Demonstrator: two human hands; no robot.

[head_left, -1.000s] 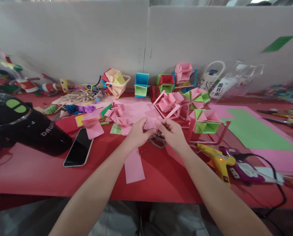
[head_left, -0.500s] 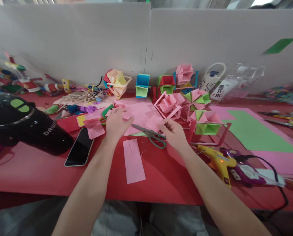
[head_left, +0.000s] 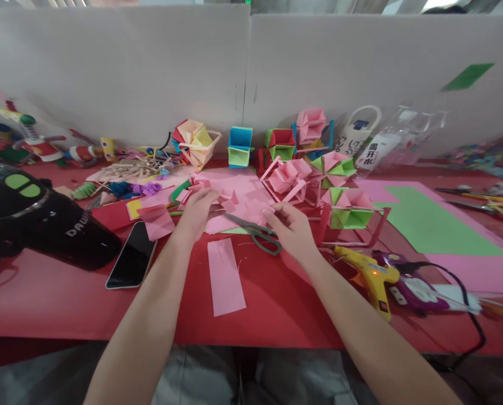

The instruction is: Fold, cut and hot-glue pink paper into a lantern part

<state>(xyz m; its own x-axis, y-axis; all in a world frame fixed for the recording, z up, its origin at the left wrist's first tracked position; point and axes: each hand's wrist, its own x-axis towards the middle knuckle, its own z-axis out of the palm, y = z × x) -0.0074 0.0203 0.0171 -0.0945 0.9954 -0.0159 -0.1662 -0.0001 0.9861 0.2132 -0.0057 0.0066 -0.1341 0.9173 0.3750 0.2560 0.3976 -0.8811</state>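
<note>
My left hand point(head_left: 197, 214) lies over the pile of small folded pink paper pieces point(head_left: 230, 200), fingers stretched out; its thumb is hidden. With thumb and forefinger, my right hand point(head_left: 293, 228) pinches a small pink paper piece point(head_left: 257, 210), whose outline blends into the pink sheet point(head_left: 238, 179) behind it. Grey-handled scissors point(head_left: 263, 236) rest just left of my right hand, blades pointing up-left. Nearer me, a pink paper strip point(head_left: 227, 278) lies flat on the red table point(head_left: 285, 315). A folded pink square point(head_left: 156, 221) is left of my left wrist.
On the left are a black tumbler point(head_left: 44, 219) and a phone point(head_left: 132, 256). Folded-paper wheels on frames point(head_left: 347, 211) stand behind and right of my hands. A yellow glue gun point(head_left: 372, 278) with its light on lies by a purple power strip point(head_left: 420, 295). Green paper point(head_left: 437, 222) is farther right.
My left hand has drawn slightly in and its thumb no longer shows; more folded pink pieces are visible beside it. My right hand still pinches the paper. The view has shifted slightly.
</note>
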